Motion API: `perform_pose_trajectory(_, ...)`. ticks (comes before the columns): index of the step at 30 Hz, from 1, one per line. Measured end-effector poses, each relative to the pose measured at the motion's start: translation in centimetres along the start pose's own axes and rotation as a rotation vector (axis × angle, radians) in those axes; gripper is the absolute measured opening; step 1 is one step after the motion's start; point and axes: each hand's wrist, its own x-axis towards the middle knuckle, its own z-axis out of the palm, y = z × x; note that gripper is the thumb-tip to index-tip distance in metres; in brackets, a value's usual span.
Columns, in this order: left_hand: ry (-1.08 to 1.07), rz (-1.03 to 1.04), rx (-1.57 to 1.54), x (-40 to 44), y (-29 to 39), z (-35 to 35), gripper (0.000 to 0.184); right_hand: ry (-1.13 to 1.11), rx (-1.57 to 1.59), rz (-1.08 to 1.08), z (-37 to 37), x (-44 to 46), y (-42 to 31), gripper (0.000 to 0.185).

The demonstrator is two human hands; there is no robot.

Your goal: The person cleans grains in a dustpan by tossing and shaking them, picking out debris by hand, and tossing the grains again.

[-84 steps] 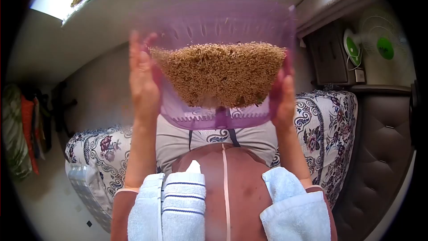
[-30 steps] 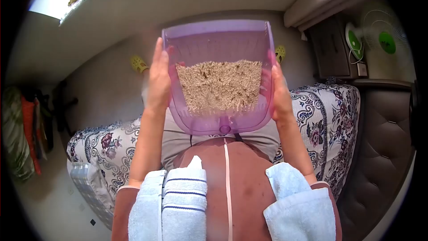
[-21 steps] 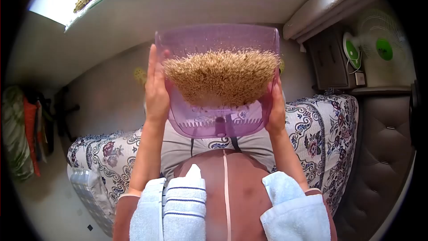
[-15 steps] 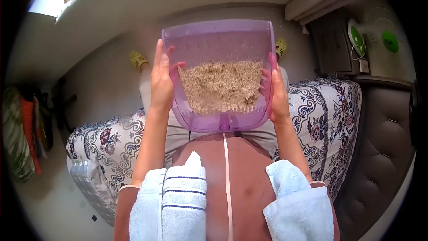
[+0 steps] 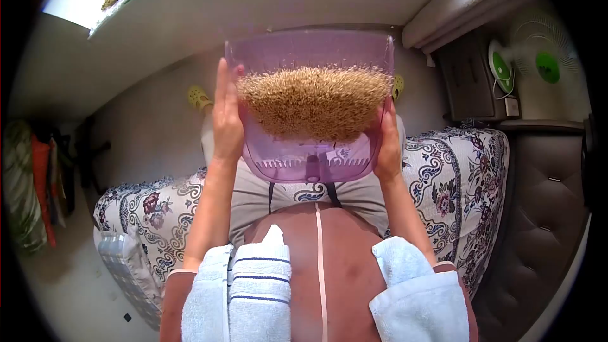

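A see-through purple tray [image 5: 310, 44] is held up in front of my body, between both hands. Tan grain [image 5: 313, 102] is massed across its middle, its upper edge blurred by motion. My left hand [image 5: 228, 117] grips the tray's left side, with the fingers partly behind the wall. On the right side my right hand [image 5: 387, 142] holds the other wall, its fingers mostly hidden behind the plastic. Below the grain, the tray's toothed ridge and round knob show near its bottom edge.
Behind me lies a bed with a patterned cover [image 5: 443, 196] and a brown padded headboard [image 5: 538, 215]. A green-and-white fan [image 5: 500, 66] stands at the right by a dark cabinet [image 5: 468, 82]. Yellow shoes [image 5: 198, 96] are on the floor. Clothes [image 5: 41, 183] hang at the left.
Since half a second ago, the grain has shifted up and spread wider in the tray, baring the toothed ridge. Both hands keep hold of the tray.
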Motion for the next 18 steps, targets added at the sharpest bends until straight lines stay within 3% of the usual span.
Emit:
perform_pose_trajectory(2,0.031,-0.217,-0.405,-1.7,-0.6,1.3,0.047,-0.031,-0.005,0.047,0.0,-0.7,0.8,0.05)
perform_pose_trajectory(8,0.016,-0.343,-0.353,-1.7,-3.1,1.8,0.05,0.023,0.021,0.261,-0.2,-0.1,-0.3,0.048)
perform_pose_trajectory(12,0.037,-0.305,-0.379,0.5,3.9,1.0,0.05,-0.043,-0.008,0.134,1.9,0.9,-6.1,0.049)
perform_pose_trajectory(16,0.04,0.069,-0.429,0.8,11.8,-0.1,0.048,-0.166,0.026,-0.112,3.3,0.9,-10.0,0.058)
perform_pose_trajectory(17,0.038,0.125,-0.234,1.3,10.4,-0.1,0.048,-0.188,0.017,-0.185,3.7,1.0,-10.1,0.062)
perform_pose_trajectory(18,0.032,0.178,-0.037,1.7,7.6,0.0,0.049,-0.059,0.017,-0.212,3.6,1.7,-7.2,0.061)
